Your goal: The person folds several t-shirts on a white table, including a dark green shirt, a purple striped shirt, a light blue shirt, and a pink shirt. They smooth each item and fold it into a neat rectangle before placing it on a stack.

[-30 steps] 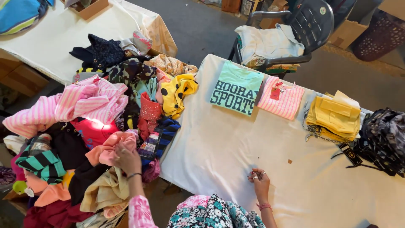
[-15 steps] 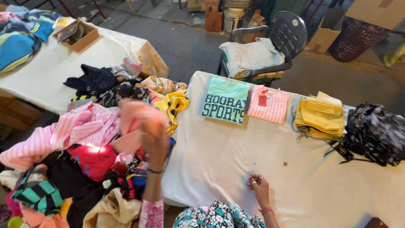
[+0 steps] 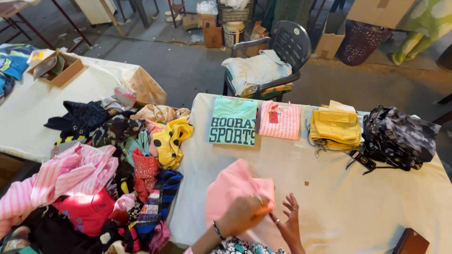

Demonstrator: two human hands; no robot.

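My left hand [image 3: 245, 214] grips a plain pink garment [image 3: 230, 190] and holds it over the near edge of the white-covered table [image 3: 358, 202]. My right hand [image 3: 288, 221] is beside it with fingers spread, touching the garment's lower right corner. A ring shows on a right finger and a bracelet on the left wrist. The lower part of the garment is hidden behind my hands.
A heap of mixed clothes [image 3: 108, 174] lies to the left. Folded on the table's far side are a teal printed shirt [image 3: 233, 121], a pink striped top [image 3: 280, 119], yellow garments [image 3: 335, 125] and a camouflage piece [image 3: 399, 137]. A dark chair [image 3: 282, 49] holds clothes behind. A brown box corner [image 3: 411, 242] sits near right.
My left hand lifted the pink garment out of the heap and carried it right, onto the table in front of me. My right hand opened and met it.
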